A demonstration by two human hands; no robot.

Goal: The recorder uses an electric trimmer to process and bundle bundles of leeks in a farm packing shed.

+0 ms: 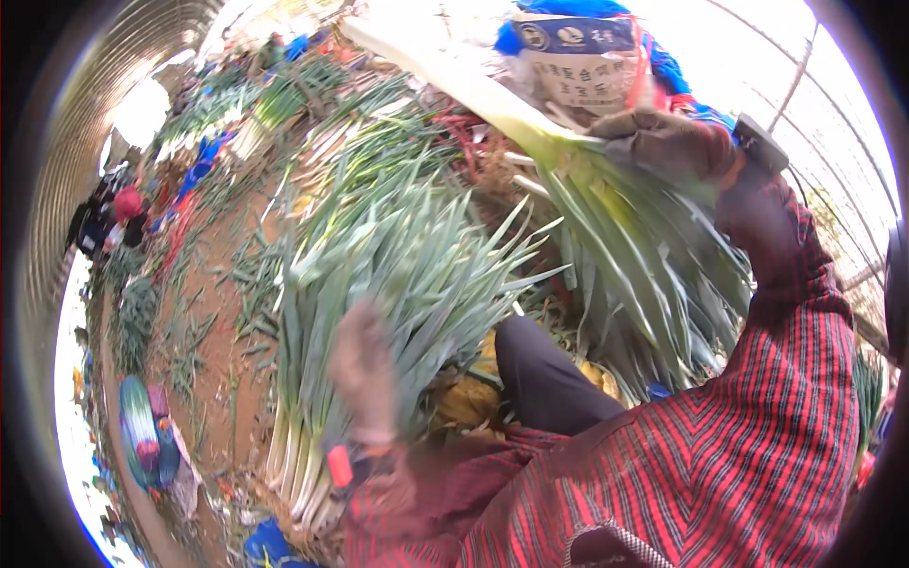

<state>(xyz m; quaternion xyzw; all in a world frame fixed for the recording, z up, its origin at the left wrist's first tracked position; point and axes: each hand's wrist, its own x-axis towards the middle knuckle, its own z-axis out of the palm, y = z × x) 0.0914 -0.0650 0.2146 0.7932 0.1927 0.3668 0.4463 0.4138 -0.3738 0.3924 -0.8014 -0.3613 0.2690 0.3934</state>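
My right hand [663,142], in a dark glove, is raised at the upper right. Its fingers close round a large leek [554,156] where the pale stem meets the leaves. The white stem points up and left, and the long green leaves hang down toward my knee. Smeared by motion, my left hand [365,364] is over a big heap of leeks [398,275] in front of me; its fingers cannot be made out. The heap's leaves fan toward the upper right, with white ends [303,478] at the lower left.
More leeks [360,142] lie farther back on the brown earth floor [227,331]. A printed white sack [582,71] with blue material stands behind my right hand. Another person [109,213] is at the far left. A wrapped green bundle [142,431] lies at left. My dark-trousered knee [549,369] is bent.
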